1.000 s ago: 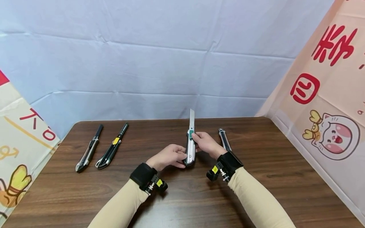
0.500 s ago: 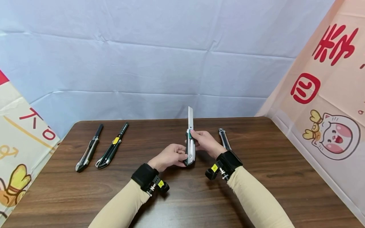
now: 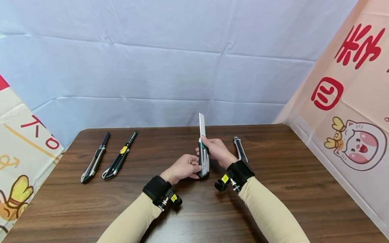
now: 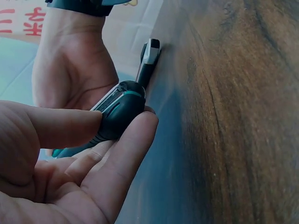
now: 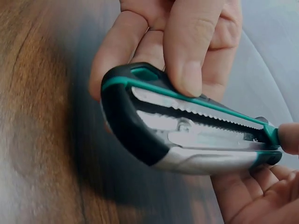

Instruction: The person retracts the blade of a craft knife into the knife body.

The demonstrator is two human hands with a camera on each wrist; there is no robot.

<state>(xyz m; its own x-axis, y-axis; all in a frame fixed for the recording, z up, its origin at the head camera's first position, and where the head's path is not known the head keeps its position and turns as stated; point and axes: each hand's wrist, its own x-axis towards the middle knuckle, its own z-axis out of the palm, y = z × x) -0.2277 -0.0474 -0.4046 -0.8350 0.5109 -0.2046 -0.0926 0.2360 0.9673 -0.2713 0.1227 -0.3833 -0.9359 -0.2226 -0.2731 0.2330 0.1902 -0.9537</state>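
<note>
Dark wood-grain bench (image 3: 273, 202), walled behind by a creased pale-blue cloth backdrop (image 3: 158, 67) and flanked on both sides by printed banners, the one on the right (image 3: 349, 111) carrying red characters and a cartoon cat. Two forearms in beige sleeves, each strapped with a black wrist band, met over the middle of the bench.

Left hand (image 3: 182, 167) pinched the black butt end of a silver-and-green utility knife (image 3: 203, 158), thumb on top and fingers curled underneath, as seen close up from the left wrist. Right hand (image 3: 217, 150) wrapped around the upper body of the same knife, thumb tip pressed against the green slider. Knife held above the bench near its centre, pointed away from the person, silver blade (image 3: 201, 125) run far out of the housing.

Lay flat on the left part of the bench, side by side and well apart from the hands: a black-and-yellow utility knife (image 3: 119, 157) and a grey-black utility knife (image 3: 95, 159). Just right of the right hand lay a dark utility knife (image 3: 240, 148), partly hidden by the wrist.
</note>
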